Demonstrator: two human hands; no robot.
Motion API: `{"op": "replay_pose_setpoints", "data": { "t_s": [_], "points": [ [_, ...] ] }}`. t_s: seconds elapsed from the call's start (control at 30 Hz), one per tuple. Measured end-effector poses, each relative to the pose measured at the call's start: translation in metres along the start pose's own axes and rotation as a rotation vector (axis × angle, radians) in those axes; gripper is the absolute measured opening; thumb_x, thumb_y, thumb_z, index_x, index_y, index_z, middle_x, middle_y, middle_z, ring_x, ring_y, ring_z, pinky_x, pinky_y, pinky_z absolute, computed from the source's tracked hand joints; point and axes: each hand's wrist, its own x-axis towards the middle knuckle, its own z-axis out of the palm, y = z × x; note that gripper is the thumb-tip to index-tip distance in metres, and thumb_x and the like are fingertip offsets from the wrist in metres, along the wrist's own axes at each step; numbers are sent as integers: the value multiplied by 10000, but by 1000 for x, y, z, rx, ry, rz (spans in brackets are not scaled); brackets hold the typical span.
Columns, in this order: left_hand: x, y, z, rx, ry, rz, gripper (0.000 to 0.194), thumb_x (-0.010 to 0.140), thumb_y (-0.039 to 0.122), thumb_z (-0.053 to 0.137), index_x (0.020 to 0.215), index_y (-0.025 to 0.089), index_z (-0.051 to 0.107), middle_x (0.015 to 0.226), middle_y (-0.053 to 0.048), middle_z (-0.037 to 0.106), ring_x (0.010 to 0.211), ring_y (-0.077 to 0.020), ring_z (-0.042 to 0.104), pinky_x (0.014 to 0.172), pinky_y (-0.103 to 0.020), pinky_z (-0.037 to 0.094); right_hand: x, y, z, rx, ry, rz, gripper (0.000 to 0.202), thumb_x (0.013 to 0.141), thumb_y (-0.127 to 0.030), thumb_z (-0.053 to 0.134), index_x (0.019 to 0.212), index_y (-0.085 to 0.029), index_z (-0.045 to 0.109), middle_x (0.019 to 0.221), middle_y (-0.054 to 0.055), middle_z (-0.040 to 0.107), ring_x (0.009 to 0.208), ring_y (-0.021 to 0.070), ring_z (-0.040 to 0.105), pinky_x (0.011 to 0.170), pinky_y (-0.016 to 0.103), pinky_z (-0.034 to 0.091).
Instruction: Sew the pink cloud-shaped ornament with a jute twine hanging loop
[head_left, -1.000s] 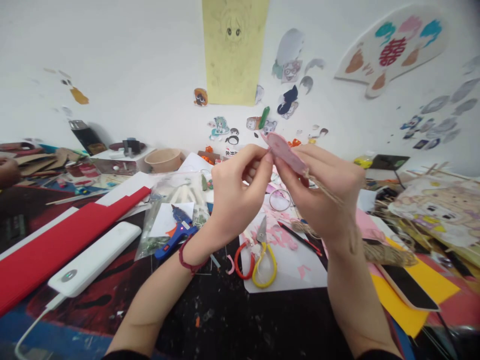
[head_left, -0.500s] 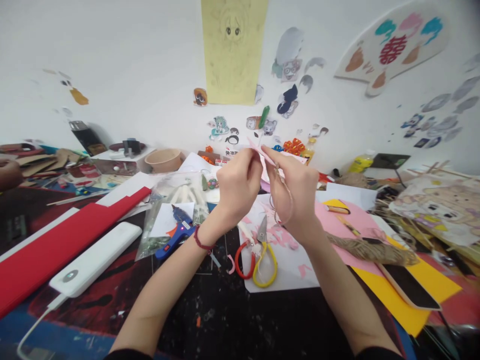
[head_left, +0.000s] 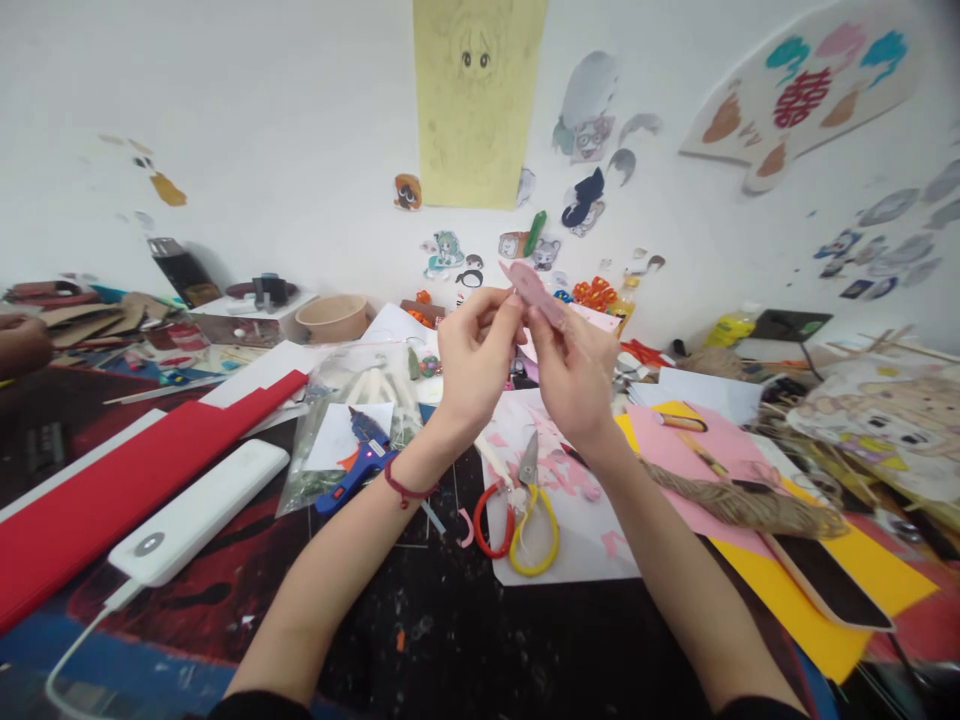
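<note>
A small pink paper piece (head_left: 531,287) is held up between my two hands, above the table and in front of the wall. My left hand (head_left: 480,350) pinches its left side with thumb and forefinger. My right hand (head_left: 574,365) grips its lower right part, fingers curled behind it. Below lie scissors (head_left: 531,500) with one red and one yellow handle, on a white sheet (head_left: 577,560) scattered with pink scraps (head_left: 562,470).
A blue glue gun (head_left: 358,470), white power bank (head_left: 199,510) and red strip (head_left: 127,490) lie left. Twine (head_left: 750,500), a phone (head_left: 829,580) and coloured paper lie right. Another person's hand (head_left: 22,345) shows at the far left edge.
The pink paper has turned so its broad face shows. My right hand has shifted its grip lower on it, and the twine-like loop seen by it is out of sight. The view has shifted slightly.
</note>
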Motion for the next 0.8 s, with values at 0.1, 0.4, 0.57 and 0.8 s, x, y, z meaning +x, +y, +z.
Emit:
{"op": "replay_pose_setpoints", "data": {
  "t_s": [0.1, 0.4, 0.57, 0.8],
  "points": [
    [3, 4, 0, -156, -23, -133, 213, 928, 186, 582, 716, 176, 596, 575, 54, 492, 447, -39, 366, 403, -183, 284, 3, 7, -1, 28, -23, 49, 345, 1031, -410, 485, 991, -209, 763, 826, 32, 745, 768, 166, 681, 723, 291, 515],
    [15, 21, -7, -645, -113, -774, 347, 1006, 137, 407, 679, 130, 523, 556, 85, 335, 386, 12, 232, 341, -109, 170, 11, 27, -6, -22, -57, 118, 370, 944, -401, 634, 665, -177, 727, 638, 25, 719, 624, 168, 660, 703, 327, 483],
    [14, 16, -8, -429, -187, -658, 290, 1007, 187, 477, 746, 127, 587, 575, 55, 432, 414, -2, 294, 366, -110, 216, 14, 26, -14, 28, -80, 112, 322, 919, -362, 655, 661, -175, 702, 594, 12, 697, 551, 149, 635, 608, 299, 477],
    [10, 7, -16, 415, -162, 95, 258, 956, 342, 627, 751, 186, 606, 585, 36, 579, 503, -75, 493, 526, -220, 368, 16, 12, -29, 168, -132, 190, 317, 903, -347, 671, 639, -171, 676, 563, -1, 670, 493, 137, 629, 525, 272, 484]
  ]
}}
